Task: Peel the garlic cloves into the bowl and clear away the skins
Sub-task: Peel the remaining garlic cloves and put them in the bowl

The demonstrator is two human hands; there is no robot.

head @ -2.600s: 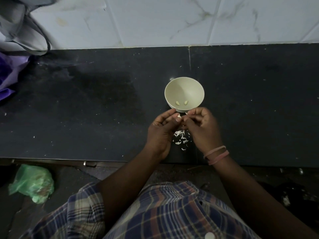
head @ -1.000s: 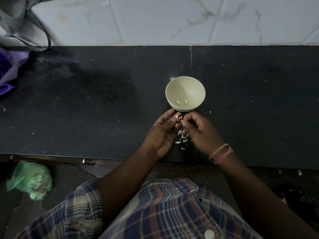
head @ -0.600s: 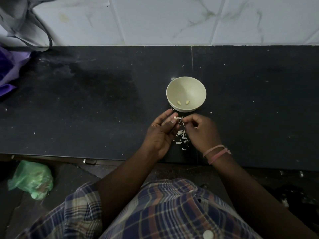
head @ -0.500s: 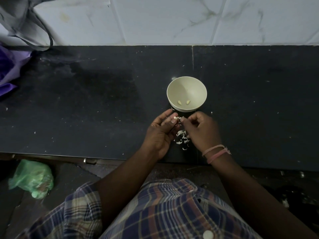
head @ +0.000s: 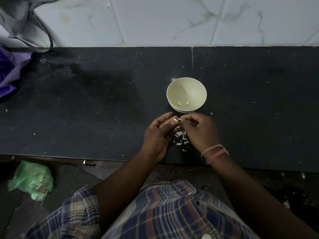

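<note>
A pale cream bowl (head: pixel 186 87) stands on the black counter (head: pixel 86 100) with two peeled garlic cloves (head: pixel 179 103) lying in its bottom. Just in front of the bowl, my left hand (head: pixel 158 133) pinches a small garlic clove (head: pixel 175 120) between thumb and fingertips. My right hand (head: pixel 201 131) meets it from the right and pinches a flake of skin at the clove's tip. A small pile of white garlic skins (head: pixel 181 138) lies on the counter between and below both hands.
A grey bag with a strap (head: pixel 22 23) and a purple cloth (head: pixel 10 69) lie at the counter's far left against the tiled wall (head: pixel 172 21). On the floor below left sits a green plastic bag (head: pixel 31 180). White specks dot the counter.
Both hands stay together in front of the bowl, picking at the clove. The right hand's fingers shifted slightly back and forth; the skin pile below has grown a little. The bowl still holds two cloves.
</note>
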